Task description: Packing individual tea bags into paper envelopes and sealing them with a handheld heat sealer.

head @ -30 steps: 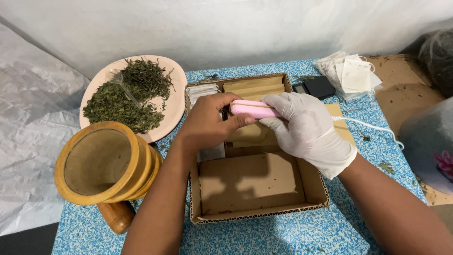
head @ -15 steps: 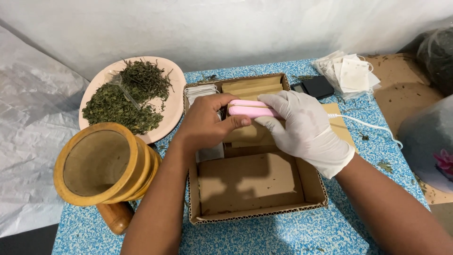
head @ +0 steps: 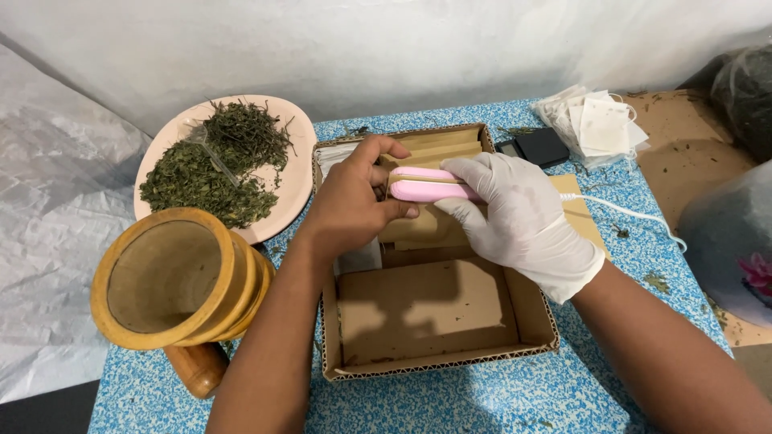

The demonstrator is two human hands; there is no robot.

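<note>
— Table [head: 498,398] first: blue speckled top, running up to a white wall, with pale plastic sheeting off its left edge. What sits on it?

— Biggest is the open cardboard box [head: 438,366], in the middle. Its near half shows bare cardboard floor; the far half holds brown envelopes [head: 434,149] standing in a row and some white sachets at the far left corner.

— And to the left?

— A wooden mortar [head: 173,277] lying tilted, mouth toward us, with a wooden pestle [head: 197,368] just under it. Behind that, a pink plate [head: 297,173] with two heaps of dried green herbs [head: 213,165].

— Right side?

— A heap of white filter bags [head: 595,124] at the far corner, a small black device [head: 543,146] just beside the box, and clear bags of dark material at the edge.

— Now the hands.

— Both are over the far half of the box. The right hand [head: 523,221], in a white glove, is clenched around a pink sealer [head: 422,186], pressing its two arms together; a white cord [head: 623,210] trails off to the right from under the glove.

— The left?

— The left hand [head: 350,205] is bare. Its thumb rests against the sealer's near end, and the fingers curl over the far side, pinching something at the sealer's tip. What exactly it pinches I cannot tell; the fingers hide it.
</note>
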